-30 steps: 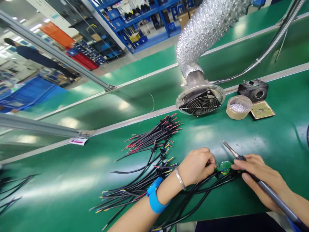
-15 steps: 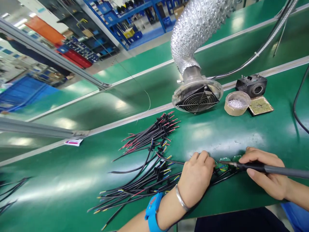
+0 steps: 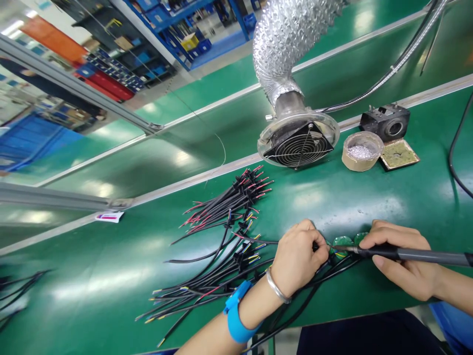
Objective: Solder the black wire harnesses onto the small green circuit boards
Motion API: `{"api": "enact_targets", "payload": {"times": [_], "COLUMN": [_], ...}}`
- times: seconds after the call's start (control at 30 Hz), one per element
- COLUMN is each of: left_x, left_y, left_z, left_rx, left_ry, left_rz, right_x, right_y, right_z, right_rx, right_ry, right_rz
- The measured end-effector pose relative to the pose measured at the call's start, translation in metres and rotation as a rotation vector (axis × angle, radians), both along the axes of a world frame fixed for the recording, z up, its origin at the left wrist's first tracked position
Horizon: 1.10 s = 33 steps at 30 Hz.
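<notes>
My right hand (image 3: 402, 261) grips a soldering iron (image 3: 439, 257) like a pen, its tip pointing left at small green circuit boards (image 3: 343, 241). My left hand (image 3: 303, 252) is closed in a pinch on a black cable (image 3: 316, 245) at the left end of these boards, close to the iron's tip. The fingertips partly hide the cable's end. Thin coloured wires show at the boards, and black cables run from them toward the bench's front edge. Left of my left hand lies a bundle of black cables (image 3: 207, 286) with yellow and blue wire ends.
A second cable bundle (image 3: 229, 199) with red ends lies farther back. A fume extractor fan (image 3: 301, 148) hangs over the bench on a silver duct (image 3: 284, 44). At the back right stand a round tub of metal bits (image 3: 360, 165), a sponge tray (image 3: 399, 154) and a black iron holder (image 3: 384, 123).
My left hand has turned slightly, so its thumb and the pinched cable show more. The iron's tip has shifted a little left, nearer my left fingertips. The view has shifted slightly.
</notes>
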<state>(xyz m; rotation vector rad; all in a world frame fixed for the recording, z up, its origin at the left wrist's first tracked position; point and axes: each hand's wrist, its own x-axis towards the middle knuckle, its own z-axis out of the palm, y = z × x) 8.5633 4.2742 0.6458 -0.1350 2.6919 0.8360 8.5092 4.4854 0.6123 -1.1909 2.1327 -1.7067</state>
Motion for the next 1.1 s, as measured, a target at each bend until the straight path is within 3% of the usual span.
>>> {"api": "enact_targets", "payload": {"times": [1.1], "left_x": [0.012], "left_y": [0.007], "left_z": [-0.011], "left_rx": [-0.067], "left_ry": [0.141], "left_rz": [0.047], "right_x": [-0.002], "right_y": [0.001], "right_z": [0.0], "right_rx": [-0.021], "right_ry": [0.035], "right_rz": [-0.046]}}
